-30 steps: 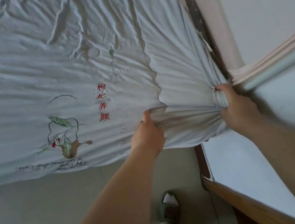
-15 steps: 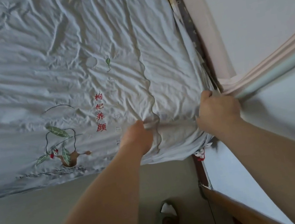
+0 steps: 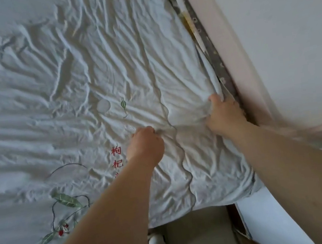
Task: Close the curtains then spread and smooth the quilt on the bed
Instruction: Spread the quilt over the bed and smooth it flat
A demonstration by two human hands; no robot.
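Both hands have carried the quilt's corner up onto the bed.
A second ago they gripped the crumpled pale grey-white embroidered quilt [image 3: 65, 98] at its near edge. Now the left hand [image 3: 144, 144] clenches a bunched fold beside the red stitched characters [image 3: 117, 156], and the right hand [image 3: 226, 113] grasps the side hem against the grey patterned sheet strip [image 3: 218, 60] by the pink wall panel [image 3: 234, 45]. The quilt covers the mattress to its near edge but is heavily creased, so spreading looks nearly done and smoothing remains.
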